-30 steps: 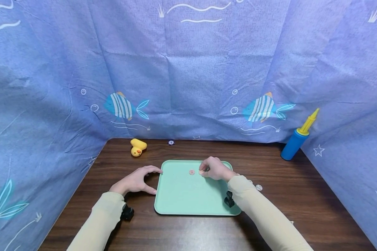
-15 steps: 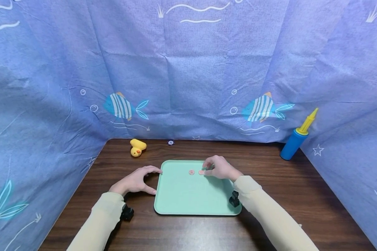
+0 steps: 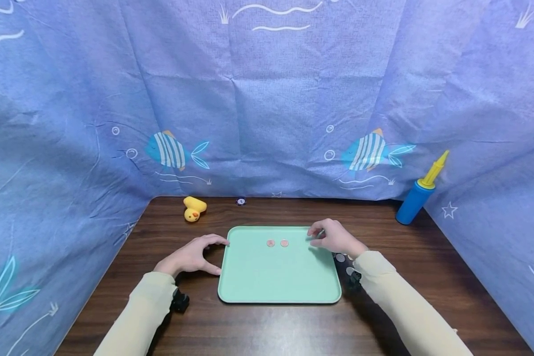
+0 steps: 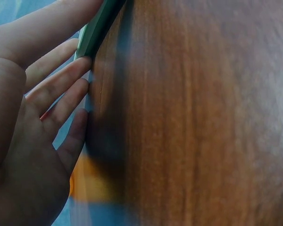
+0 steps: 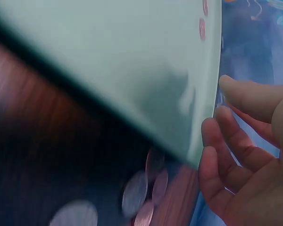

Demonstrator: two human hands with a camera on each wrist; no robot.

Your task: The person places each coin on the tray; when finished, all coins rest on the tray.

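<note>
Two copper-coloured coins lie side by side near the far rim of a light green tray (image 3: 280, 277): the left coin (image 3: 271, 243) and the right coin (image 3: 284, 243). My left hand (image 3: 193, 254) rests at the tray's left edge, thumb and fingers spread; the left wrist view has its fingertips right at the tray rim (image 4: 87, 40). Over the tray's far right corner hovers my right hand (image 3: 338, 238), fingers loosely bent with nothing between them. Below it, several silver and copper coins (image 5: 134, 193) lie on the table to the tray's right, partly hidden by the wrist in the head view.
A yellow duck toy (image 3: 194, 208) lies at the back left, with a dark blue and white disc (image 3: 241, 201) to its right. At the back right stands a blue and yellow hand pump (image 3: 416, 198). Blue fish-patterned cloth (image 3: 267, 113) surrounds the brown table (image 3: 276, 331).
My right hand has let go of the right coin on the tray and moved right to the tray's corner, uncovering that coin. My left hand stays at the tray's edge.
</note>
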